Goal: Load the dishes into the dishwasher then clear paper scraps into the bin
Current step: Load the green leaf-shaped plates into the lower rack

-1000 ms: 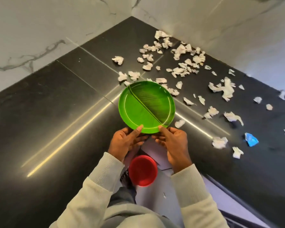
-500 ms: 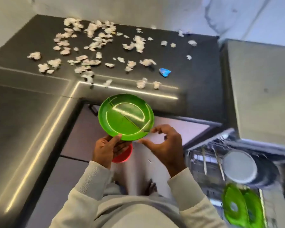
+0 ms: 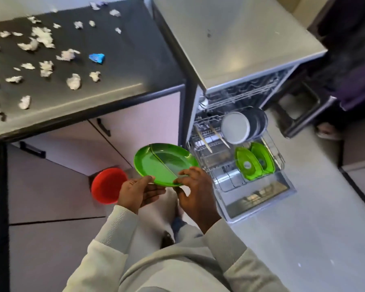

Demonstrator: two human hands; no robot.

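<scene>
I hold a round green divided plate (image 3: 163, 163) nearly flat in front of me, over the floor. My left hand (image 3: 138, 191) grips its near edge from below, and my right hand (image 3: 195, 186) pinches the rim on the right. To the right the dishwasher (image 3: 236, 49) stands open with its lower rack (image 3: 223, 167) pulled out. In the rack stand two green plates (image 3: 254, 163), a white plate (image 3: 235, 127) with dark plates behind it, and chopsticks. White paper scraps (image 3: 73, 81) and one blue scrap (image 3: 97, 58) lie scattered on the dark counter (image 3: 131, 60).
A red bin (image 3: 106, 187) sits on the floor by the pink cabinet doors (image 3: 72, 148), left of my hands. The dishwasher door (image 3: 259, 197) lies open, low across the floor. Someone's sandalled foot (image 3: 327, 130) and a dark chair frame are at the far right.
My view has swung right from the counter corner to the open dishwasher. The green plate came off the counter and moved right. My right hand let go of it briefly and holds its rim again.
</scene>
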